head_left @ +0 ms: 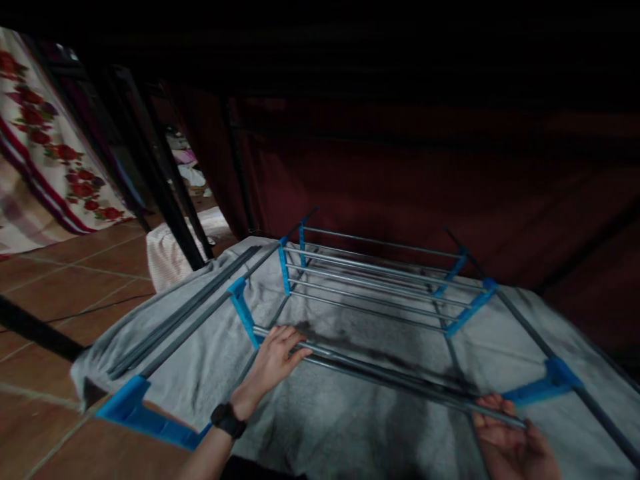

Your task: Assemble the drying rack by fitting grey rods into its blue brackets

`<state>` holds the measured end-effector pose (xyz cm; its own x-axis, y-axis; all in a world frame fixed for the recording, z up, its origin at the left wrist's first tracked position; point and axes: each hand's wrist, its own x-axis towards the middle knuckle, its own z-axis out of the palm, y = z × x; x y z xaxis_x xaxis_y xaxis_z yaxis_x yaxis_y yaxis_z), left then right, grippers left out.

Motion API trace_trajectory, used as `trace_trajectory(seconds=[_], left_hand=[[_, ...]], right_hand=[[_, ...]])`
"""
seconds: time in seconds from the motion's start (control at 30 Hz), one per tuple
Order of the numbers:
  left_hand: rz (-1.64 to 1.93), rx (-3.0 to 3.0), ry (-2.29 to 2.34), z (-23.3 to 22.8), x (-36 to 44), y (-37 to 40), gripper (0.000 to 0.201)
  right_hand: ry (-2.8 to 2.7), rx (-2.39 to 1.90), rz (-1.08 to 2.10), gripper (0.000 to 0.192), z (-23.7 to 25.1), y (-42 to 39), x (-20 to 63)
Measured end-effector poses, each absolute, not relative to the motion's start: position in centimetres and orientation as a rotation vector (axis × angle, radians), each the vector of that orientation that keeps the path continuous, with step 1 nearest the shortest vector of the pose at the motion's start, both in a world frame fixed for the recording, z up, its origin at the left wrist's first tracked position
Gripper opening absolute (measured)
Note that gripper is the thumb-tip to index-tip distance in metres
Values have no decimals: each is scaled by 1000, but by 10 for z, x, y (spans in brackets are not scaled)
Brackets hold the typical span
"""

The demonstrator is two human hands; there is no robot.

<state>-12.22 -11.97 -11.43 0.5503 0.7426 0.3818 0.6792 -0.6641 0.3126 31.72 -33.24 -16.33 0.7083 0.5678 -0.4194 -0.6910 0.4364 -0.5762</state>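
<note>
Both hands support a bundle of grey rods (390, 380) at lower centre, one hand per end, keeping it level.
Left hand (273, 367) fingers curl over it; right hand (510, 443) fingers cup beneath, above the grey cloth (330, 420) and blue-jointed rack frame (375, 280).

— What can't you make out?

— The right hand (515, 443) is cut off by the bottom edge; only its fingers on the rod bundle (390, 377) show, the palm partly out of view. The upper picture is too dark to read.

— And the left?

— The left hand (274, 363) covers the rods' left end. The blue connector (145, 413) near the grey cloth (325, 413) runs behind the forearm.
</note>
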Motion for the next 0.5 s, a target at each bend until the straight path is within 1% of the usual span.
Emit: trace_trajectory(seconds=[0.1, 0.3, 0.5], left_hand=[[733, 2667, 1199, -112, -123, -112, 57], [689, 2664, 1149, -105, -127, -96, 66], [800, 2696, 1092, -103, -127, -92, 73]], right_hand=[[290, -764, 766, 19, -152, -324, 307], [158, -704, 731, 22, -141, -319, 295], [160, -602, 759, 27, -125, -325, 284]])
